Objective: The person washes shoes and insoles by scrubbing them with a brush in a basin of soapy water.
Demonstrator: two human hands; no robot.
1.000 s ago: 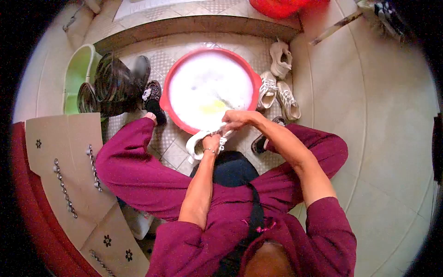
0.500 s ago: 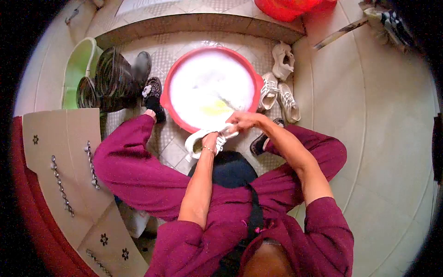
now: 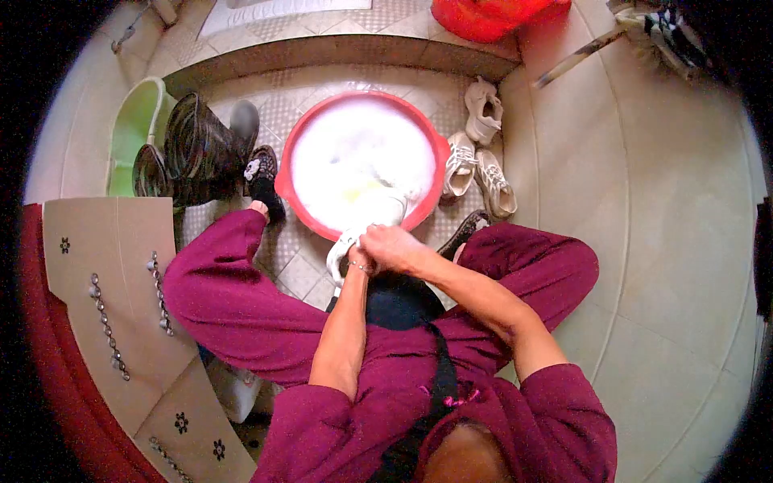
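Observation:
A white shoe (image 3: 336, 256) is held at the near rim of a red basin (image 3: 444, 153), its front part reaching over the foamy water. My left hand (image 3: 360, 259) is closed on the shoe near its opening, fingers partly hidden. Close against it, my right hand (image 3: 390, 247) has its fingers closed at the shoe's upper side; whatever they grip there is too small to make out. White suds (image 3: 354, 149) fill the basin, with a yellowish patch near the shoe.
Several white shoes (image 3: 483, 113) lie right of the basin. Dark boots (image 3: 193, 141) and a green tub (image 3: 137, 129) stand at the left. A beige cabinet panel (image 3: 121, 241) is at the near left. Behind the basin runs a tiled step (image 3: 346, 55), with a red object (image 3: 483, 20) on it.
My right hand has moved left and nearer, up against my left hand. The shoe has turned, its front now over the basin. The view has shifted slightly.

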